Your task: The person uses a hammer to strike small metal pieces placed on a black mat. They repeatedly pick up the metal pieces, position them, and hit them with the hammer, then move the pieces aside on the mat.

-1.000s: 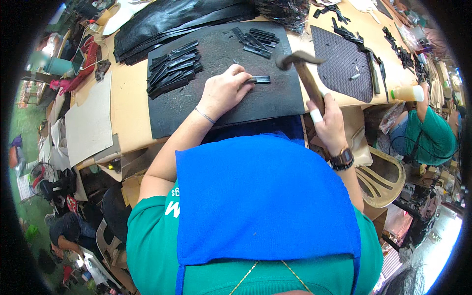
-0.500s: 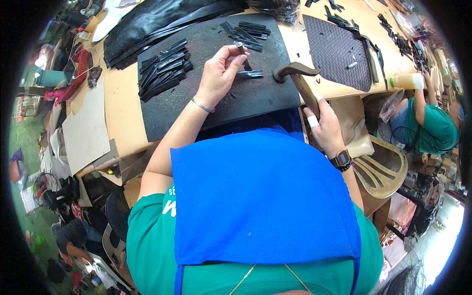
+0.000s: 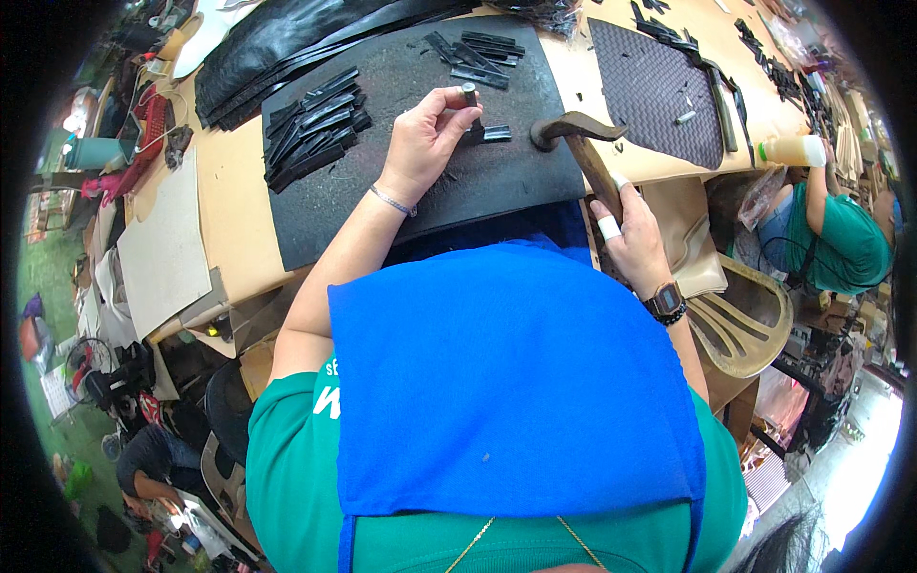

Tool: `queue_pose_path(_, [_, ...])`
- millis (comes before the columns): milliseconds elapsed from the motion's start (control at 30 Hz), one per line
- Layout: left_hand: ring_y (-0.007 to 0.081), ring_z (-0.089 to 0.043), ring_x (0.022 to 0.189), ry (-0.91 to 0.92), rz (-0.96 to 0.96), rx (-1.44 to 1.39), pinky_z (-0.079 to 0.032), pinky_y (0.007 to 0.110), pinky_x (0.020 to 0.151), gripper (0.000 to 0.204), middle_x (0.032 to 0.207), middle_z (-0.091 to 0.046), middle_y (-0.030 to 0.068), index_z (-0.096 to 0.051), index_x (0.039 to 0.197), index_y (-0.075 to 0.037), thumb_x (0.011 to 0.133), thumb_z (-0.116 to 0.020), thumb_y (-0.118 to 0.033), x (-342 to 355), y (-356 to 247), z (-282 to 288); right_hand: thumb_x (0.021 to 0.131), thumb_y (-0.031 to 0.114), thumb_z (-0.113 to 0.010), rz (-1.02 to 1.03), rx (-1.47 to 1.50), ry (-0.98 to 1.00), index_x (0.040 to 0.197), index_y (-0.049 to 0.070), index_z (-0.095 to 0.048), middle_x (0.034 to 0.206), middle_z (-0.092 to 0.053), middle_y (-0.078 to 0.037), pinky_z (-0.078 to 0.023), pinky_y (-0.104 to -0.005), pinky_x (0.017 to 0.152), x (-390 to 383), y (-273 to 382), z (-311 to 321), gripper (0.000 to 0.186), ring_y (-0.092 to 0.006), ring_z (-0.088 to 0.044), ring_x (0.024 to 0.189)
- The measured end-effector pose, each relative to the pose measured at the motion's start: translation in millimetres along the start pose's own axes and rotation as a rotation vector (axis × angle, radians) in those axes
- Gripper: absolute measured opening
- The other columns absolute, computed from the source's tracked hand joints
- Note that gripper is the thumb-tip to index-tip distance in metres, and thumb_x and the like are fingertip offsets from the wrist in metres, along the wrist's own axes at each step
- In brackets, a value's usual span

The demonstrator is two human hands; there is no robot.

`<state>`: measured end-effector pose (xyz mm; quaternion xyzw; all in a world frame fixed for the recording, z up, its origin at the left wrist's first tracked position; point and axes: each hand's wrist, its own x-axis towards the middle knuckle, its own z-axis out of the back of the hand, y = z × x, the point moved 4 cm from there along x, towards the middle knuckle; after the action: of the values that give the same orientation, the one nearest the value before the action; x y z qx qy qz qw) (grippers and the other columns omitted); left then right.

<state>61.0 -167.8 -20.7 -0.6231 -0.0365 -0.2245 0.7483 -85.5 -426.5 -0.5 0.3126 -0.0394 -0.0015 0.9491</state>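
Note:
My left hand is closed around a short metal punch, its thumb and fingers pinching the shaft upright. The punch's lower end is beside or on a small black strip; my fingers partly hide where they meet. The strip lies on a dark board. My right hand, with white wraps on its fingers, grips the wooden handle of a hammer. The hammer's curved metal head hangs just right of the strip, over the board's right edge.
Piles of black strips lie on the board's left and far sides. Black leather sheets are stacked behind. To the right are a textured dark mat and a yellowish bottle. A co-worker in green is further right.
The view has shifted slightly. The punch stays upright in my left hand, and less of the strip shows to its left. The hammer remains raised in nearly the same place.

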Motion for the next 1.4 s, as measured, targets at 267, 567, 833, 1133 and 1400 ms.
queue_pose_path(267, [0.0138,-0.070,0.094,0.094,0.019,0.127,-0.054,0.027,0.083,0.024,0.100,-0.073,0.0101,-0.058,0.116,-0.002,0.096,-0.065,-0.013,-4.1,-0.3,-3.9,0.095,0.021,-0.062,-0.046,0.053,0.088,0.120,-0.002,-0.050,0.103,-0.062,-0.026,-0.047,-0.0467,0.084,4.2,0.5,1.8,0.036,-0.0437,-0.059,0.098])
queue_pose_path(567, [0.0194,-0.073,0.087,0.073,-0.140,0.270,-0.056,0.030,0.072,0.026,0.095,-0.072,0.0094,-0.057,0.118,-0.010,0.094,-0.067,-0.013,-8.3,6.4,-7.2,0.096,0.009,-0.060,0.145,0.430,0.088,0.154,0.011,-0.027,0.129,-0.058,-0.023,-0.047,-0.0361,0.095,40.2,77.0,47.0,0.067,-0.0304,-0.061,0.115])
queue_pose_path(833, [0.0249,-0.073,0.082,0.051,-0.161,0.298,-0.057,0.034,0.070,0.020,0.089,-0.072,0.0122,-0.059,0.110,-0.009,0.093,-0.068,-0.014,-8.3,-8.0,-6.1,0.095,0.008,-0.059,0.238,0.287,0.239,0.155,0.018,-0.027,0.144,-0.049,-0.024,-0.037,-0.0398,0.109,55.5,99.9,65.8,0.069,-0.0334,-0.049,0.132])
queue_pose_path(1133, [0.0256,-0.073,0.080,0.061,-0.195,0.257,-0.057,0.034,0.070,0.027,0.091,-0.072,0.0127,-0.059,0.118,-0.012,0.093,-0.067,-0.013,-6.9,-2.9,-8.6,0.101,0.044,-0.047,0.625,0.836,0.022,0.116,0.010,-0.054,0.098,-0.061,-0.014,-0.046,-0.0338,0.078,61.1,108.5,98.0,0.038,-0.0217,-0.059,0.086])
queue_pose_path(1400, [0.0284,-0.072,0.081,0.041,-0.202,0.305,-0.057,0.036,0.067,0.026,0.088,-0.071,0.0132,-0.058,0.116,-0.011,0.093,-0.068,-0.017,-6.5,-7.5,-3.6,0.099,0.030,-0.056,0.349,0.596,-0.142,0.114,0.009,-0.047,0.104,-0.056,-0.009,-0.042,-0.0277,0.069,60.6,104.2,93.7,0.027,-0.0157,-0.053,0.080])
